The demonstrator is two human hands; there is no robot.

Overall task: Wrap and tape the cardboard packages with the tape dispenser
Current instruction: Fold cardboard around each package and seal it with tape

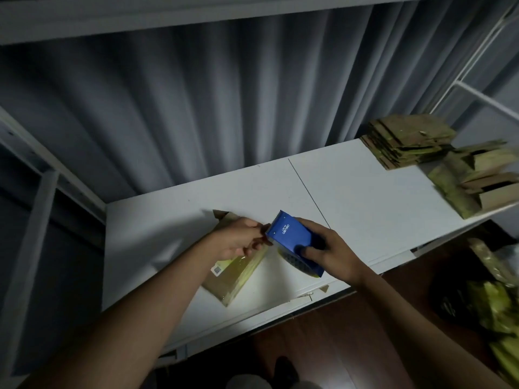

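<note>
A flat cardboard package (233, 279) with shiny yellowish tape on it lies on the white shelf (365, 203), one corner pointing away from me. My left hand (238, 240) rests over its upper half, fingers curled and pinching at the toothed front edge of the blue tape dispenser (292, 240). My right hand (328, 251) grips the dispenser from the right side, holding it just above the package's right edge. The tape end itself is too small to make out.
A stack of flat cardboard pieces (407, 141) sits at the shelf's far right, with folded packages (474, 181) beside it. Grey curtain hangs behind. Yellowish bags (494, 307) lie on the dark wooden floor at right. A metal upright (36, 220) stands at left.
</note>
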